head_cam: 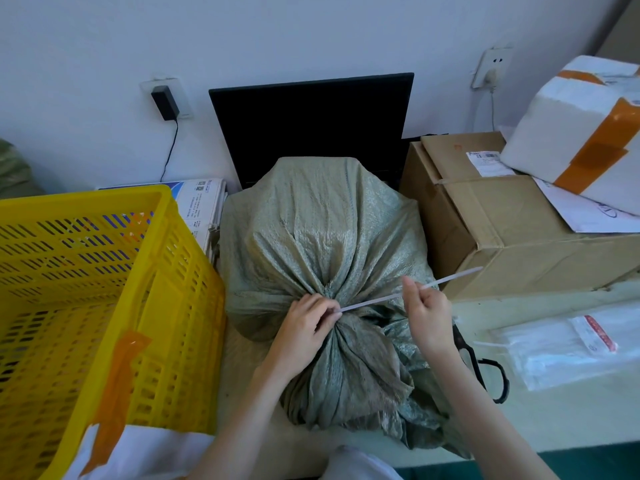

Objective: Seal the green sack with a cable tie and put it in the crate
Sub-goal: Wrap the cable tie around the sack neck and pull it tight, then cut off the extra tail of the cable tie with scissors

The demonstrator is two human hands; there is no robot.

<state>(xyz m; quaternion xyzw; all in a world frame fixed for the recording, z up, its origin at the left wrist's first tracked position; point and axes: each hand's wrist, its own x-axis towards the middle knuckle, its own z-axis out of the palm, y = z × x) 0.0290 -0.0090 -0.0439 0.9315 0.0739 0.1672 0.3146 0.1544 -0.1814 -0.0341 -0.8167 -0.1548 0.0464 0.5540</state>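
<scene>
The green woven sack [322,244] lies on the table in the middle of the view, its mouth gathered into a neck that points toward me. A white cable tie [374,300] runs around that neck and its free tail sticks out up and to the right. My left hand [308,323] pinches the tie's head at the neck. My right hand [427,306] grips the tail between thumb and fingers. The yellow slotted crate [166,306] stands directly left of the sack, touching it.
A brown cardboard box [491,223] sits right of the sack, with a taped white foam box [581,126] on it. Black scissors [485,368] and a clear bag of cable ties [571,344] lie at the right. A black laptop screen [311,129] stands behind the sack.
</scene>
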